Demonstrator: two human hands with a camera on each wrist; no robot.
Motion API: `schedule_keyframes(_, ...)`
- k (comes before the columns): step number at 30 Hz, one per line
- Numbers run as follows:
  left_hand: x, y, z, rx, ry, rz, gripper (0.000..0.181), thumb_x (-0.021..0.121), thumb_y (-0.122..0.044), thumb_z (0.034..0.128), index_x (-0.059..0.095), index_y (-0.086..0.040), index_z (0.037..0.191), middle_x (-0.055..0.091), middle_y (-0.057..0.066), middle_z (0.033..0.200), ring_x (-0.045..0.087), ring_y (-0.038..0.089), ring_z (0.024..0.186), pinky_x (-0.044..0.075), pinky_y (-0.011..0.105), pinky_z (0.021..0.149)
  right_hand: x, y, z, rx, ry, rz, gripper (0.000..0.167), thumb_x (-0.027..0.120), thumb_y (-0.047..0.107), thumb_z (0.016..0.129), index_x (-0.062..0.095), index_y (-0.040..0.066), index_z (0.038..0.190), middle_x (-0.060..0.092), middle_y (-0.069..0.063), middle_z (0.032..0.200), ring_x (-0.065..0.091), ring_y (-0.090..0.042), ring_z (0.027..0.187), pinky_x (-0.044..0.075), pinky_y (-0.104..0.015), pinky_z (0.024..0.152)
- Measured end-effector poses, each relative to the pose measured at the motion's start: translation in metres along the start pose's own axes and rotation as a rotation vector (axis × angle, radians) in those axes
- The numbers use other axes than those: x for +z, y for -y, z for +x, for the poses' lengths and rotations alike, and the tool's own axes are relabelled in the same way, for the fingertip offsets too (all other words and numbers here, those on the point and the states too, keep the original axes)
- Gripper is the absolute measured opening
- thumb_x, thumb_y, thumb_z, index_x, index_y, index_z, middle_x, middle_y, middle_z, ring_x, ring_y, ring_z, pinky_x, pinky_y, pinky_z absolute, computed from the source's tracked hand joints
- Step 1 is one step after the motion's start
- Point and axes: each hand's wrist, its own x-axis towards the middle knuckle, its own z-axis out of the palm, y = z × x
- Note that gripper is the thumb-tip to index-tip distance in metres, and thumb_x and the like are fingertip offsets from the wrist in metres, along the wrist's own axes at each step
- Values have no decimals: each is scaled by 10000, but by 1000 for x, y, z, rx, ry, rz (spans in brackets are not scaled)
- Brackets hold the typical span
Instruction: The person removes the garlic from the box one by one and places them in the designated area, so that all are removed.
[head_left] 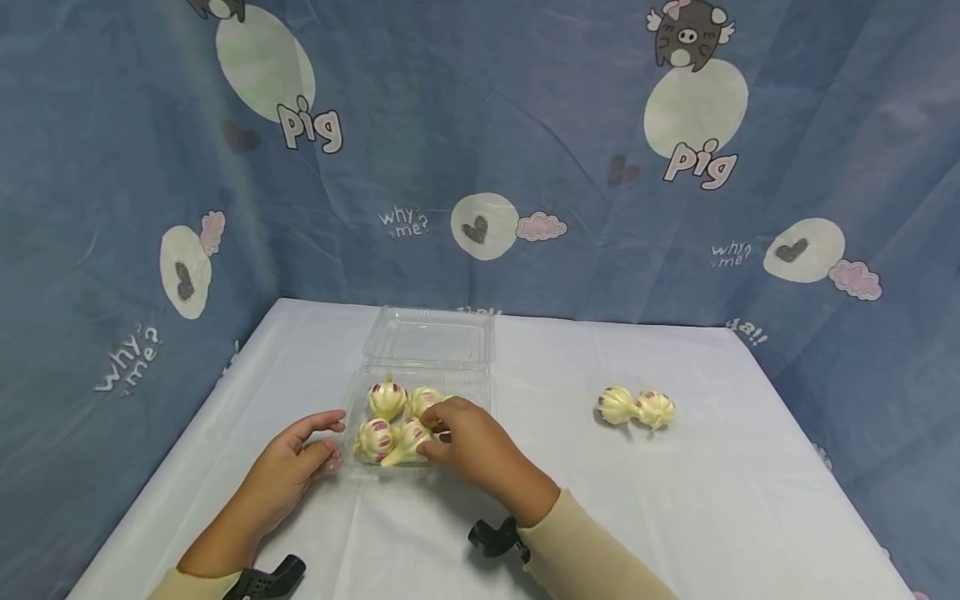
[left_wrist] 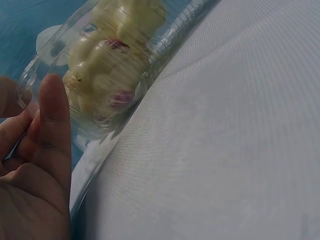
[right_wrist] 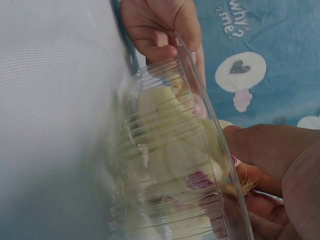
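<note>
A clear plastic clamshell container (head_left: 420, 377) lies on the table with its lid (head_left: 429, 340) folded back behind it. Several pale garlic bulbs (head_left: 387, 400) with purple patches sit in its base. On the left, my left hand (head_left: 288, 462) pinches the container's rim (right_wrist: 187, 65) between thumb and fingers. My right hand (head_left: 472, 437) reaches over the right part of the base. Its thumb and fingers grip the front right garlic bulb (head_left: 409, 440), whose stem points forward-left. Brown roots (right_wrist: 248, 186) show by the right fingers in the right wrist view.
Two more garlic bulbs (head_left: 636, 407) lie side by side on the white tablecloth (head_left: 570, 492) to the right. A blue printed curtain (head_left: 585, 167) closes off the back and sides. Black wrist mounts (head_left: 495, 537) sit on both forearms.
</note>
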Motion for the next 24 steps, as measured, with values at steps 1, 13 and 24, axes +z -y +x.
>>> schedule_keyframes(1, 0, 0, 0, 0, -1, 1, 463, 555, -133, 1094, 445, 33, 1512, 489, 96, 1348, 631, 65, 900, 602, 225, 807, -1, 0, 0, -2, 0, 13, 263, 816, 249, 933, 731, 140, 1157, 676, 20, 1176, 705, -57, 1041, 584, -219, 880)
schedule_keyframes(13, 2, 0, -1, 10, 4, 2, 467, 561, -135, 1093, 440, 47, 1506, 507, 44, 1303, 629, 60, 890, 598, 215, 797, -6, 0, -2, -7, -1, 132, 283, 810, 194, 935, 734, 98, 1190, 669, -14, 1197, 725, -115, 1080, 581, -180, 886)
schedule_keyframes(24, 2, -2, -1, 25, 6, 7, 472, 563, -144, 1094, 439, 52, 1505, 518, 34, 1292, 636, 61, 901, 600, 214, 795, -13, -2, -1, -11, -27, 203, 289, 788, 165, 953, 717, 87, 1223, 655, -9, 1228, 700, -145, 1144, 566, -178, 933)
